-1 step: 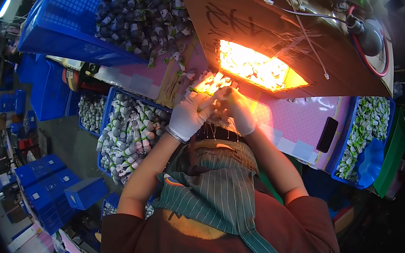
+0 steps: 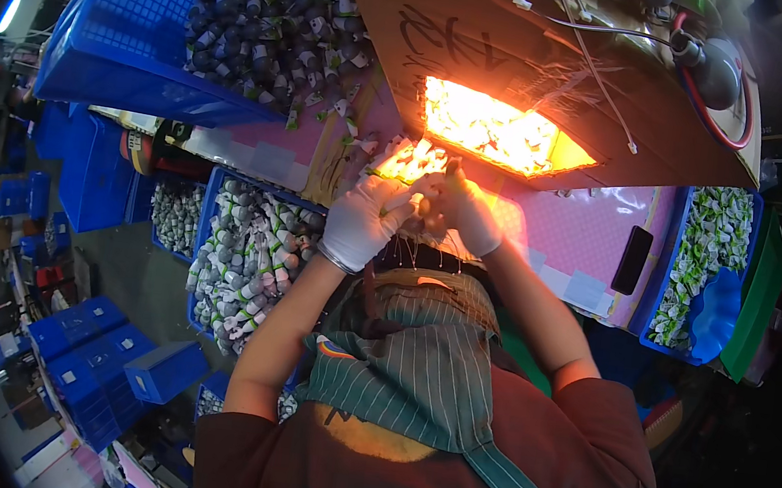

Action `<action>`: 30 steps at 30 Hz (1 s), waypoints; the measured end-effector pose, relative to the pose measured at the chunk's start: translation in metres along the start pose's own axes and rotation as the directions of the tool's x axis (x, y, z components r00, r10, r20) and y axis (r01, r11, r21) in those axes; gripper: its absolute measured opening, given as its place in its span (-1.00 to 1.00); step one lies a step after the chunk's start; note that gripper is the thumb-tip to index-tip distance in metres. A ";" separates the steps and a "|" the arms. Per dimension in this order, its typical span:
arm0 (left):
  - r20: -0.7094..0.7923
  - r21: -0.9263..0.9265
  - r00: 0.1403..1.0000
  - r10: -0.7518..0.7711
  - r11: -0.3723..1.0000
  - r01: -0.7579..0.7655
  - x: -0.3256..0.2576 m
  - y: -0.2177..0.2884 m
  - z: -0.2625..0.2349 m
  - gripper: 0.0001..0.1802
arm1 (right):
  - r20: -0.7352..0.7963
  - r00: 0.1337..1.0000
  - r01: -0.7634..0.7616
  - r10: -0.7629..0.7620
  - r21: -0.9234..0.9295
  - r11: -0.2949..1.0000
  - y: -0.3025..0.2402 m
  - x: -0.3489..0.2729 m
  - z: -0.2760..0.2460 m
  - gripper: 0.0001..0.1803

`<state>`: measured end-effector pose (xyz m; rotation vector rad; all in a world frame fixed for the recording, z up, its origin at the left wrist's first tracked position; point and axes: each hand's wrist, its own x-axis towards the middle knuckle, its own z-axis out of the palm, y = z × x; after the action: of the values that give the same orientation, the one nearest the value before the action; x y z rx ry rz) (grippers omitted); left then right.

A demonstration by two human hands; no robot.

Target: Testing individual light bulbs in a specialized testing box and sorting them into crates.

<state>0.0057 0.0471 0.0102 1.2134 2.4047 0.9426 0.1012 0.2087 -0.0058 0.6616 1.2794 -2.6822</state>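
My left hand [image 2: 362,221], in a white glove with bare fingertips, is closed in front of the glowing opening. Its fingers are bent round something small, pale and greyish that I cannot make out. Close by on the right is my right hand [image 2: 473,220], gloved the same way. One fingertip points up, and its other fingers blur into the small dim shapes between the hands. Just beyond the fingers lies a brightly lit pile of small white pieces [image 2: 417,158] with bits of green. Thin pale threads hang below the hands.
A cardboard box [image 2: 518,56] with a glowing opening [image 2: 491,125] stands ahead. Blue crates [image 2: 131,70] of grey-and-white pieces [image 2: 266,32] are at the left. On the pink tabletop [image 2: 595,231] lies a black phone [image 2: 633,259], beside a crate of green-and-white pieces [image 2: 714,242]. Cables [image 2: 595,65] hang over the box.
My right hand has shifted slightly right, away from the left hand, and one fingertip now points upward. My left hand has moved a little to the left and remains closed.
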 end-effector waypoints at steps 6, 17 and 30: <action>0.038 0.305 0.927 0.374 0.879 -0.367 0.002 -0.002 -0.021 -0.71 | 0.177 0.933 -0.249 0.315 -0.317 0.915 -0.010 0.001 -0.021 -0.62; 0.752 -0.631 0.642 -0.147 0.118 0.767 0.004 -0.012 -0.006 -0.62 | 0.547 0.616 0.554 -0.566 -0.812 -0.182 -0.009 0.008 -0.008 -0.77; -0.112 0.272 0.957 -0.267 0.918 0.287 0.038 -0.053 0.060 -0.44 | -0.359 0.813 0.006 -0.458 -0.782 0.623 0.083 0.024 -0.076 -0.62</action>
<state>-0.0186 0.0799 -0.0678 0.8972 2.7504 0.5760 0.1278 0.2159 -0.1177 1.1806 2.5770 -1.7810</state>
